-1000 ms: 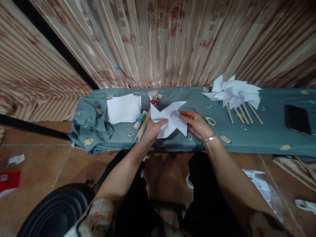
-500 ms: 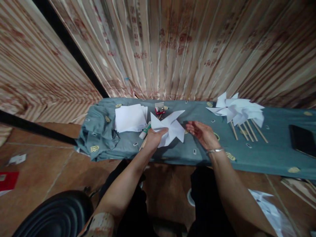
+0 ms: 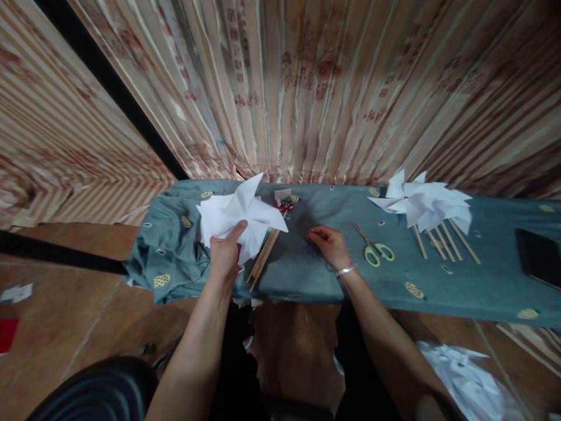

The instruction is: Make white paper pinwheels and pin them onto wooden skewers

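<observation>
Across the teal cloth point(image 3: 302, 275), the left hand point(image 3: 225, 254) clamps the paper pinwheel point(image 3: 263, 213); a slackening grip could let it unfold. The right hand point(image 3: 333, 248) bunches closed, contents hidden.

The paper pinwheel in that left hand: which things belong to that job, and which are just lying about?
Likely in the job: paper pinwheel, in the left hand; white sheets; wooden sticks; small red box; green-handled scissors; pinwheels with sticks.
Likely just lying about: dark flat object, far right; red item, far left.
</observation>
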The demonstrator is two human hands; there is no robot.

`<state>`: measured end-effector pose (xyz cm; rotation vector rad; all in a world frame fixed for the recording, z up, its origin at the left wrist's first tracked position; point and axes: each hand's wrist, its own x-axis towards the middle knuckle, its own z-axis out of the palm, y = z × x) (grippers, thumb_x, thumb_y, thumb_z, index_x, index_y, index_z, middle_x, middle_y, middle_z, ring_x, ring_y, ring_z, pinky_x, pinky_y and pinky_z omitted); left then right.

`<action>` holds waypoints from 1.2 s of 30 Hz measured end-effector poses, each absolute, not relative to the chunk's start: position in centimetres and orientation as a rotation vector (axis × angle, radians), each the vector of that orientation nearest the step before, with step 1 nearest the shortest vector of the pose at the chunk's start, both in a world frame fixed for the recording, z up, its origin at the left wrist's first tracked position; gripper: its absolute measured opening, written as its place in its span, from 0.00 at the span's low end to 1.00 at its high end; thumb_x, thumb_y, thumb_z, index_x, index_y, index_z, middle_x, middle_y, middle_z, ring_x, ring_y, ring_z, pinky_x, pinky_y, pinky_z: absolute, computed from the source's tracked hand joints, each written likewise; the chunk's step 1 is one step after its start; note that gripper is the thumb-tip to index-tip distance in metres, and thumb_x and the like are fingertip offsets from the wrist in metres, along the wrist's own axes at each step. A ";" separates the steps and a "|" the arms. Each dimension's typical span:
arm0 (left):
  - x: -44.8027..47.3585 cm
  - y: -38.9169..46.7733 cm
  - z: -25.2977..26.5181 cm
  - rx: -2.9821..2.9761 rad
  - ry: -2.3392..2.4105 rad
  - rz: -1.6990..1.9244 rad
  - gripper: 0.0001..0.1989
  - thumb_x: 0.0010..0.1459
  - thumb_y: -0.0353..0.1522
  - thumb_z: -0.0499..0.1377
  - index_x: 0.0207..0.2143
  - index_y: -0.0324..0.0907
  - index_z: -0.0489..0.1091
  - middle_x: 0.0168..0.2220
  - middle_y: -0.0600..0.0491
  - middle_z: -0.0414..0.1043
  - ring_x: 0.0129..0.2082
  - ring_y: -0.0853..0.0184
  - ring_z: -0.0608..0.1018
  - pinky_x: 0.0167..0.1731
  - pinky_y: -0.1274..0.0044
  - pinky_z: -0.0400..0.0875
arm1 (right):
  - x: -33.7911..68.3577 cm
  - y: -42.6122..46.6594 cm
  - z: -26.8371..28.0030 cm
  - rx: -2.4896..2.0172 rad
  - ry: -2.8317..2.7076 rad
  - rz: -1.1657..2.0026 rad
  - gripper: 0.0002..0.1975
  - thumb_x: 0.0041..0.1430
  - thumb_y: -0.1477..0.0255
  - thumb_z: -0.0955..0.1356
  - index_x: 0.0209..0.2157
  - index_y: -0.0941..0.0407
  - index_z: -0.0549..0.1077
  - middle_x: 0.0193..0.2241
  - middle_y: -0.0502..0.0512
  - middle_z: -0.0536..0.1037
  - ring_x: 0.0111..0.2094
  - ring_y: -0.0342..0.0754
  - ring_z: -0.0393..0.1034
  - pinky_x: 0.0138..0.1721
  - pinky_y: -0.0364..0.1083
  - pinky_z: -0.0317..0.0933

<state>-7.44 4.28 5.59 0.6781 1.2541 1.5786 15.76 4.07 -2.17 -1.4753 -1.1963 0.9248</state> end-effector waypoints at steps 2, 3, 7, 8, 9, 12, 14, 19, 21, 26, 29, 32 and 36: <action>-7.6 4.4 5.6 0.648 1.249 1.609 0.21 0.38 0.31 0.69 0.40 0.39 0.76 0.39 0.50 0.81 0.43 0.60 0.80 0.46 0.72 0.74 | 14.8 4.6 -2.4 -1.503 -1.230 0.855 0.08 0.47 0.63 0.71 0.27 0.53 0.77 0.28 0.53 0.81 0.30 0.49 0.73 0.37 0.49 0.65; -7.5 4.3 5.7 0.632 1.249 1.621 0.22 0.38 0.31 0.69 0.40 0.38 0.76 0.39 0.49 0.81 0.42 0.60 0.80 0.46 0.71 0.74 | 14.3 4.9 -2.5 -1.513 -1.247 0.815 0.08 0.47 0.64 0.71 0.26 0.54 0.77 0.31 0.55 0.81 0.33 0.50 0.73 0.41 0.50 0.65; -7.4 4.1 6.0 0.572 1.217 1.652 0.22 0.38 0.29 0.69 0.41 0.36 0.77 0.38 0.47 0.81 0.40 0.61 0.81 0.46 0.71 0.75 | 12.9 7.0 -2.3 -1.560 -1.408 0.498 0.06 0.52 0.69 0.68 0.28 0.55 0.77 0.44 0.60 0.79 0.46 0.55 0.72 0.52 0.54 0.62; -7.4 4.0 6.1 0.560 1.206 1.655 0.22 0.39 0.29 0.69 0.40 0.37 0.77 0.38 0.47 0.81 0.40 0.61 0.81 0.46 0.71 0.75 | 12.7 7.8 -2.1 -1.572 -1.464 0.394 0.07 0.54 0.70 0.67 0.30 0.55 0.77 0.46 0.61 0.78 0.49 0.55 0.71 0.54 0.54 0.61; -7.4 4.0 6.2 0.546 1.202 1.659 0.21 0.39 0.29 0.69 0.40 0.37 0.77 0.39 0.47 0.81 0.40 0.61 0.81 0.45 0.71 0.75 | 12.5 8.8 -1.9 -1.581 -1.512 0.309 0.08 0.55 0.72 0.66 0.33 0.56 0.77 0.47 0.62 0.77 0.51 0.55 0.69 0.56 0.54 0.59; -7.7 3.9 6.2 0.513 1.207 1.671 0.22 0.39 0.29 0.70 0.41 0.37 0.77 0.41 0.46 0.80 0.42 0.60 0.81 0.45 0.71 0.75 | 12.2 11.9 -1.2 -1.625 -1.660 0.150 0.10 0.56 0.75 0.65 0.36 0.57 0.78 0.53 0.63 0.73 0.56 0.56 0.64 0.59 0.55 0.57; -7.9 4.0 6.2 0.497 1.206 1.676 0.23 0.39 0.29 0.69 0.42 0.37 0.77 0.42 0.46 0.80 0.42 0.60 0.81 0.46 0.71 0.75 | 12.1 13.8 -0.7 -1.639 -1.784 0.111 0.11 0.54 0.77 0.65 0.35 0.58 0.78 0.56 0.62 0.70 0.58 0.57 0.61 0.60 0.57 0.55; -8.0 4.1 6.2 0.459 1.188 1.675 0.22 0.39 0.28 0.69 0.41 0.38 0.77 0.40 0.46 0.80 0.40 0.61 0.81 0.45 0.71 0.75 | 11.8 16.3 0.0 -1.703 -2.029 0.124 0.11 0.51 0.77 0.66 0.35 0.59 0.80 0.58 0.65 0.67 0.62 0.62 0.55 0.60 0.59 0.54; -8.0 4.1 6.3 0.440 1.180 1.675 0.21 0.38 0.28 0.69 0.40 0.38 0.77 0.38 0.47 0.81 0.37 0.62 0.81 0.43 0.73 0.76 | 11.6 16.6 0.3 -1.716 -2.120 0.119 0.12 0.50 0.76 0.67 0.36 0.59 0.80 0.59 0.64 0.65 0.63 0.63 0.52 0.59 0.60 0.54; -7.9 4.3 6.1 0.404 1.174 1.678 0.22 0.36 0.28 0.70 0.38 0.38 0.77 0.36 0.49 0.81 0.34 0.64 0.81 0.39 0.75 0.76 | 11.3 17.2 0.9 -1.772 -2.266 0.082 0.12 0.52 0.76 0.66 0.34 0.60 0.81 0.57 0.67 0.67 0.63 0.63 0.52 0.59 0.60 0.53; -7.8 4.5 5.9 0.417 1.169 1.663 0.21 0.36 0.29 0.71 0.38 0.38 0.77 0.36 0.49 0.81 0.35 0.64 0.81 0.39 0.75 0.75 | 11.2 17.5 0.7 -1.776 -2.270 0.055 0.12 0.53 0.78 0.65 0.34 0.62 0.81 0.55 0.69 0.69 0.61 0.62 0.55 0.59 0.58 0.55; -7.6 4.6 6.0 0.420 1.171 1.643 0.20 0.36 0.30 0.70 0.36 0.38 0.77 0.34 0.49 0.81 0.34 0.64 0.81 0.37 0.75 0.75 | 11.2 17.7 0.1 -1.745 -2.203 0.096 0.12 0.53 0.79 0.64 0.32 0.63 0.80 0.52 0.68 0.72 0.60 0.61 0.58 0.59 0.57 0.56; -7.0 4.6 6.4 0.412 1.196 1.656 0.19 0.35 0.29 0.70 0.35 0.37 0.77 0.33 0.49 0.81 0.33 0.65 0.81 0.36 0.76 0.75 | 11.5 17.7 -1.0 -1.568 -1.888 0.374 0.09 0.50 0.80 0.65 0.26 0.59 0.78 0.49 0.64 0.75 0.58 0.59 0.61 0.61 0.56 0.53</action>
